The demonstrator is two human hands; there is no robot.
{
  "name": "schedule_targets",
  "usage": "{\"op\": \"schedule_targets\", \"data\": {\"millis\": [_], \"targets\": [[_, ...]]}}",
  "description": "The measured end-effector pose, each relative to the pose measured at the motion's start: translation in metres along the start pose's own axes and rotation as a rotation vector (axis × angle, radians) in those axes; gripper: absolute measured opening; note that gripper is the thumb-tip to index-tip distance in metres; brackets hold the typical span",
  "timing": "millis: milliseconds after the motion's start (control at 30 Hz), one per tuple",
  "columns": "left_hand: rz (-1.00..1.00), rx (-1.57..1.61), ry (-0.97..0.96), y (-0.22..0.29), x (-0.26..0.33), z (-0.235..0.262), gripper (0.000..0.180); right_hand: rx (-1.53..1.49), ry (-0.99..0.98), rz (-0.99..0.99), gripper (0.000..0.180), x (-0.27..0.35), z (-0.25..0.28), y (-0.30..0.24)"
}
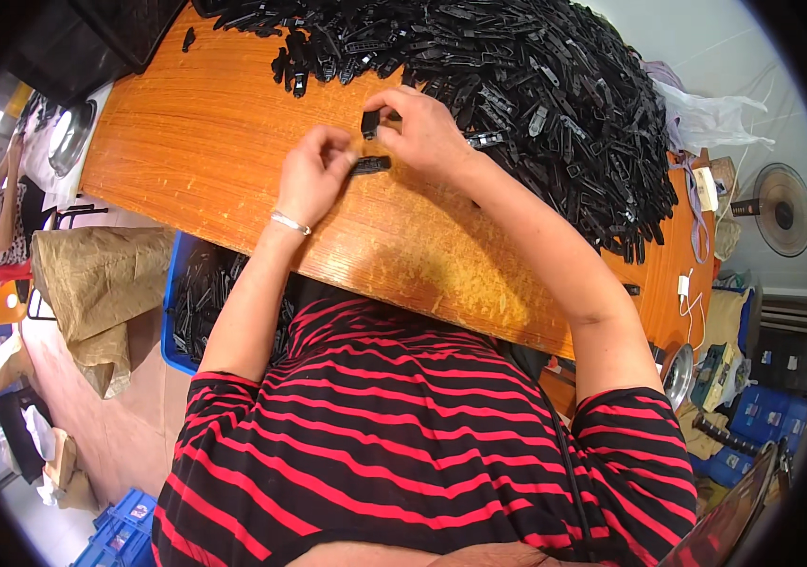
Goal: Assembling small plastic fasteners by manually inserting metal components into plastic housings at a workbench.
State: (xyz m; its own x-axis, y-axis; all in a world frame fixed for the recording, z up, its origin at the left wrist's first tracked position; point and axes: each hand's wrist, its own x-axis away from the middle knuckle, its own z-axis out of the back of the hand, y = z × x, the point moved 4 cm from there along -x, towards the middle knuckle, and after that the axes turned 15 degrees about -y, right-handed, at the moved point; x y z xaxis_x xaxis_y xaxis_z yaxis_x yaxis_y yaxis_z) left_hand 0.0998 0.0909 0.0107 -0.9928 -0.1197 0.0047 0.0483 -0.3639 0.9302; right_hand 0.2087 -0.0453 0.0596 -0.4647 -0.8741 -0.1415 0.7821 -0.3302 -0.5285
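Note:
My right hand point(422, 130) pinches a small black plastic piece point(370, 124) between thumb and fingers, just above the wooden table point(205, 142). Close on its left, my left hand point(313, 175) has its fingers curled together, slightly blurred. What they hold, if anything, is hidden. A flat, narrow black plastic clip point(371, 164) lies at the left fingertips, below the right hand's piece; whether the left fingers touch it I cannot tell. Behind my right hand spreads a big heap of similar black plastic clips point(555, 104).
A blue crate point(174, 321) of black parts stands below the table's left edge. Brown cloth point(91, 283) hangs beside it. At far left is another person point(1, 213). A fan point(783, 210) and white plastic bag point(715, 115) are at right.

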Motion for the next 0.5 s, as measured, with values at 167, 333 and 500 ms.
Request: {"op": "schedule_targets", "data": {"millis": [167, 333, 500], "targets": [[0.040, 0.593, -0.051, 0.000, -0.010, 0.008, 0.025, -0.426, -0.177, 0.084, 0.037, 0.012, 0.000, -0.025], [0.089, 0.901, -0.354, 0.008, -0.004, 0.007, 0.024, -0.622, -0.378, -0.028, 0.035, 0.023, -0.001, -0.022], [0.141, 0.992, -0.075, -0.004, -0.003, 0.007, 0.016, -1.021, -0.229, -0.216, 0.029, 0.032, -0.003, -0.006]]}}
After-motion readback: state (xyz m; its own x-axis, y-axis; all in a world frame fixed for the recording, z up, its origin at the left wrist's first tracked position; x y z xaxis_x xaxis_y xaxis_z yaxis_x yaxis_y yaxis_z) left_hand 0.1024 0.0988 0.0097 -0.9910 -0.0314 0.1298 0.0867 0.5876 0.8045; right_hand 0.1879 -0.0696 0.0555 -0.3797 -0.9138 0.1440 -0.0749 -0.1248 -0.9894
